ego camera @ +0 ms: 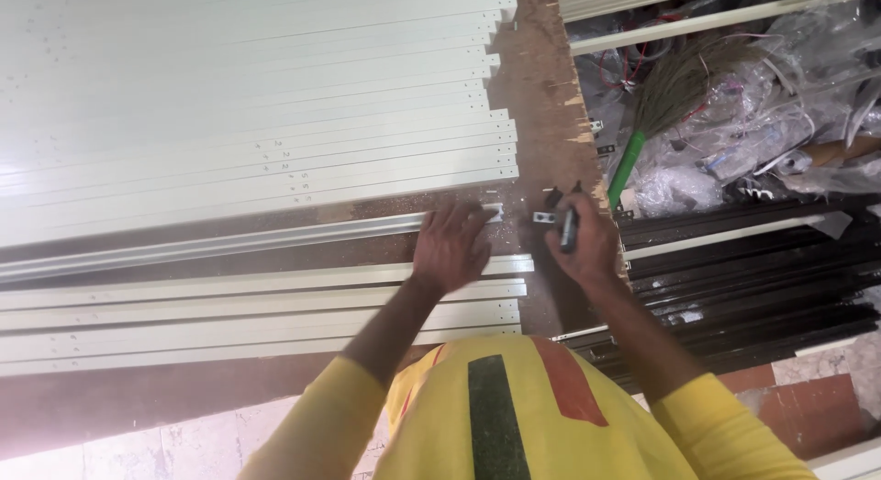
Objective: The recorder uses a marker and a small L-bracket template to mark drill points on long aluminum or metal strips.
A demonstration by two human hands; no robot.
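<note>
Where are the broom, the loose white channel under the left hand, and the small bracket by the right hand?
broom (627, 165), head view, on its green handle.
white channel (229, 244), head view, mid-length on its upper face.
small bracket (544, 217), head view, on its pale front face.

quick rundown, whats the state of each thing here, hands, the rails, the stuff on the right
left hand: flat, pressing down on the end of the single rail
single rail: lying apart from the stacks, its end under the left hand
right hand: closed around a dark tool
dark tool: gripped, at the rail's end
white rails: laid side by side, ends roughly lined up
black rails: stacked on the right
broom: lying on plastic wrap
</note>
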